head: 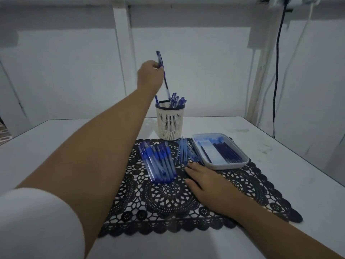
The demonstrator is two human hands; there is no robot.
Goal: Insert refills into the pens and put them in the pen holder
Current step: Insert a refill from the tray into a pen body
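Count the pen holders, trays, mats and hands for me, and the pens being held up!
pen holder: 1
tray: 1
mat: 1
hands: 2, the left hand and the right hand
pen held up by the left hand: 1
Total: 6

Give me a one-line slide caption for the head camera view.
Left hand holds a blue pen over the pen holder; right hand rests on the lace mat.

Standing pens (176,100) crowd the right side of the pen holder (169,124) mouth, leaving a gap toward its left, while the table (56,139) lies bare toward its left edge and to the right of the refill tray (229,166).
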